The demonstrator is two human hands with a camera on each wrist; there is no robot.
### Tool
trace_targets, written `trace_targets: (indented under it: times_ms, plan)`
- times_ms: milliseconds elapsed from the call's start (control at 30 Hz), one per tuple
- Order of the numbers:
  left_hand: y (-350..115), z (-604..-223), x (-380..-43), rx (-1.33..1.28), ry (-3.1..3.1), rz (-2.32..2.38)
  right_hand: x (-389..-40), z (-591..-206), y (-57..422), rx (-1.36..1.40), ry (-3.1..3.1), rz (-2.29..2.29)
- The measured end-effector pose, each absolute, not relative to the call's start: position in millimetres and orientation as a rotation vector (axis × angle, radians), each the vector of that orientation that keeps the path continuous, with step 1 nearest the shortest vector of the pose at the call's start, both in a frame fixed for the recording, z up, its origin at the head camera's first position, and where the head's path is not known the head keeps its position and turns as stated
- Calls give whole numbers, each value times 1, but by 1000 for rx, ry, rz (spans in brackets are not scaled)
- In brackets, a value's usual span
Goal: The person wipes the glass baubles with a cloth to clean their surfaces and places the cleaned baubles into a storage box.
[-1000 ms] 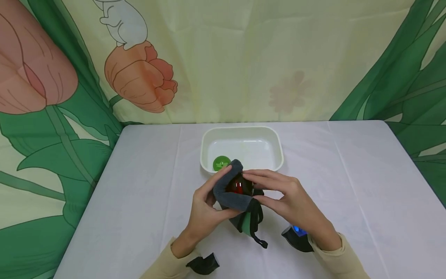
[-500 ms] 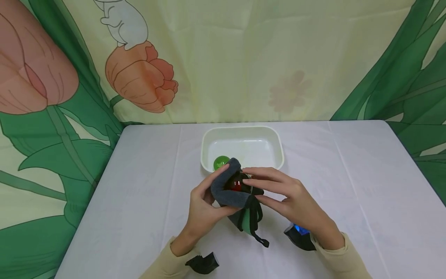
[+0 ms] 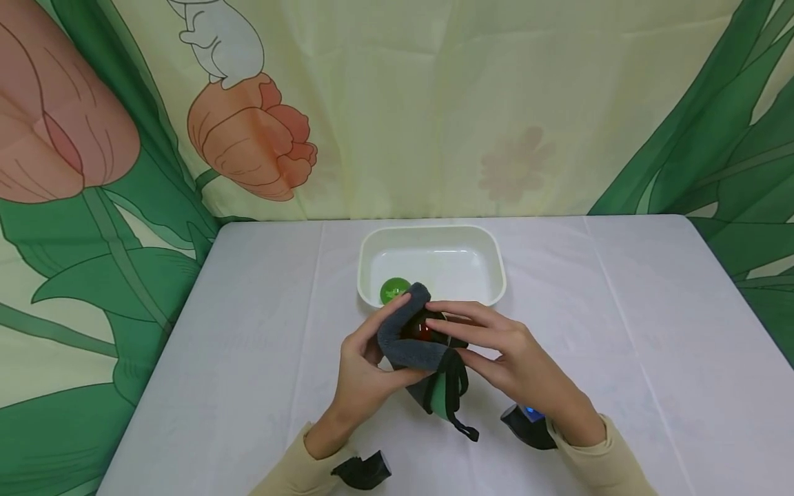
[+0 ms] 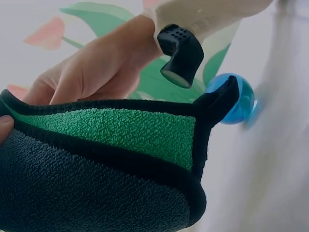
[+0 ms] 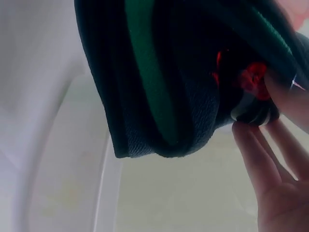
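Note:
My left hand [image 3: 369, 365] grips a folded towel-like cloth [image 3: 412, 353], dark blue-grey and green with black edging and a black hanging loop. A shiny, see-through red ball [image 3: 423, 332] sits within the fold, partly covered. The right hand [image 3: 511, 348] has its fingers and thumb around the ball's right side, with a dark piece of the cloth there. In the left wrist view the green face [image 4: 135, 135] shows between black borders. The right wrist view shows red glints of the ball [image 5: 256, 79] inside the dark cloth.
Behind the hands stands a white tray [image 3: 434, 231] with a see-through green ball [image 3: 393, 288] in its front left corner. A blue ball [image 4: 236, 104] lies on the white tablecloth [image 3: 620, 386] near the right wrist. A printed curtain hangs behind the table.
The right hand shifts slightly away to the right, then back left, its fingers now further over the red ball. The left hand and cloth move only a little.

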State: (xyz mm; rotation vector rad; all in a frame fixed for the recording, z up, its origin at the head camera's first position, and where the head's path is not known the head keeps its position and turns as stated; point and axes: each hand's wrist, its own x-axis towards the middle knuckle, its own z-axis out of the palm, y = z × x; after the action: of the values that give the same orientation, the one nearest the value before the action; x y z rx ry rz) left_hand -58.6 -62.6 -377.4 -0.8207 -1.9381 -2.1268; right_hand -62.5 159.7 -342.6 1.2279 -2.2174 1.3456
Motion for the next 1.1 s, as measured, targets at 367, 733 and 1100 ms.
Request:
trace_targets:
  times_ms: [367,733,1100]
  plan:
    - [-63,-379,-59,-779,-1974,-2128,-59,-343,157,952,-2431,1543]
    - [-65,-376,-62,-752,-1920,-2197,-61,-342,162,1085,-2432,1336]
    - [-63,-378,-59,-801,-1942,-2153,-61,-343,161,1097,-2382,1421]
